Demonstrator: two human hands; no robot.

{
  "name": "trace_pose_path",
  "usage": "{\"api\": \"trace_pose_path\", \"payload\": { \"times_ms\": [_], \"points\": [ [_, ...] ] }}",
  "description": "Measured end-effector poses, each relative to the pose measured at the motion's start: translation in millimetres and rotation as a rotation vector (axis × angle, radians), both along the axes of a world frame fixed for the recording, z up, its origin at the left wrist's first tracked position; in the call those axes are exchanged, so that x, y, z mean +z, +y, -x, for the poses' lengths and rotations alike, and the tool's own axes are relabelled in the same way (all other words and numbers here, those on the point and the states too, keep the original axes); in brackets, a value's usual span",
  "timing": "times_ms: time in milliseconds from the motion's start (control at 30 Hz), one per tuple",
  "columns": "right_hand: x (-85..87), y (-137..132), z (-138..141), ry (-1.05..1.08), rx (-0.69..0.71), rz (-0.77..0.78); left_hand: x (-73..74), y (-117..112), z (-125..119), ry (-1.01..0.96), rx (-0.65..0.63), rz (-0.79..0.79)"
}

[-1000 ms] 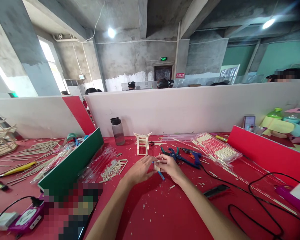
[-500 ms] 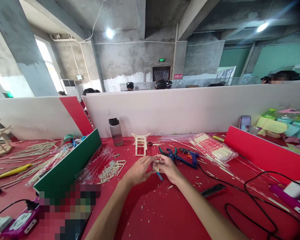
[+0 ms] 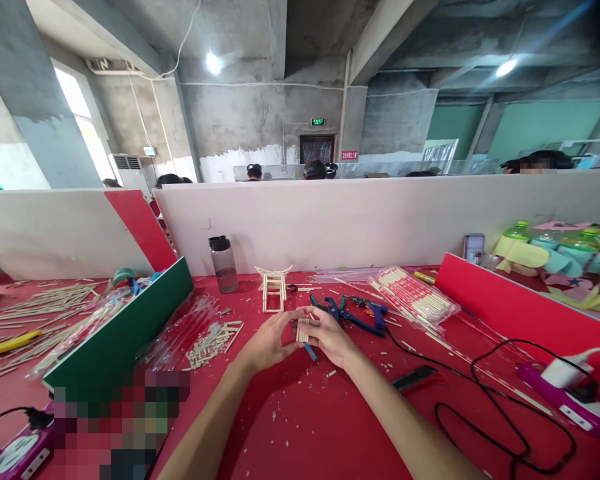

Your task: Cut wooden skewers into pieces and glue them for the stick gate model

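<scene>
Both of my hands meet over the red table around a small bundle of short wooden sticks (image 3: 304, 331), lined up side by side. My left hand (image 3: 274, 339) closes on its left side with thumb and fingers. My right hand (image 3: 330, 333) grips it from the right, and the fingers partly hide it. Just under the hands lies a blue strip-like piece (image 3: 311, 353). Behind them stands a little frame built of wooden sticks (image 3: 274, 291). A heap of cut stick pieces (image 3: 213, 343) lies left of my left hand.
Blue-handled pliers (image 3: 347, 313) and a blue glue gun (image 3: 375, 312) lie beyond my right hand. A packet of sticks (image 3: 415, 293) is farther right. A dark bottle (image 3: 223, 265) stands by the white partition (image 3: 300, 223). Green (image 3: 125, 327) and red (image 3: 520, 307) boards flank the place; a black cable (image 3: 445, 367) crosses the right.
The view has shifted a little to the right, so things sit farther left. My hands stay on the stick bundle, which now shows more clearly between the fingers.
</scene>
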State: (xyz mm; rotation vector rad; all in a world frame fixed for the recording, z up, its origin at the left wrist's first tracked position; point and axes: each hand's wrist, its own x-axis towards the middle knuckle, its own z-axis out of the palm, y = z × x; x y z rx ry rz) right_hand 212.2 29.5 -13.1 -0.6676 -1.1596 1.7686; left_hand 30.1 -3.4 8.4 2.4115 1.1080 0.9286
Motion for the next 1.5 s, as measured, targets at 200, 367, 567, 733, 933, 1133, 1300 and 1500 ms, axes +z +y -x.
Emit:
{"api": "trace_pose_path", "payload": {
  "times_ms": [200, 367, 567, 733, 933, 1133, 1300, 1500],
  "points": [
    [0.1, -0.8, 0.3, -0.026, 0.008, -0.003, -2.0, -0.1, 0.4, 0.008, -0.008, -0.008],
    [2.2, -3.1, 1.3, -0.008, 0.023, -0.006, -2.7, -1.4, -3.3, -0.059, -0.061, 0.032],
    [7.5, -6.0, 1.4, 0.028, 0.112, -0.022, -3.3, -1.5, -6.4, -0.1, -0.035, 0.091],
    [4.8, -3.4, 2.2, 0.045, 0.139, -0.002, -3.2, -1.5, -5.4, -0.094, -0.016, 0.056],
    [1.2, -1.9, 4.3, 0.057, 0.113, 0.016, -3.9, 0.8, -4.6, -0.099, -0.006, 0.052],
    [1.7, -2.1, 5.0, 0.034, 0.094, 0.029, -7.4, 2.4, -4.1, -0.146, -0.029, 0.064],
    [2.4, -2.2, 3.9, 0.041, 0.099, 0.023, -5.6, 0.5, -5.2, -0.174, -0.052, 0.101],
    [2.5, -2.7, 3.8, 0.042, 0.122, 0.008, -2.4, -1.3, -7.1, -0.18, -0.042, 0.096]
  ]
}}
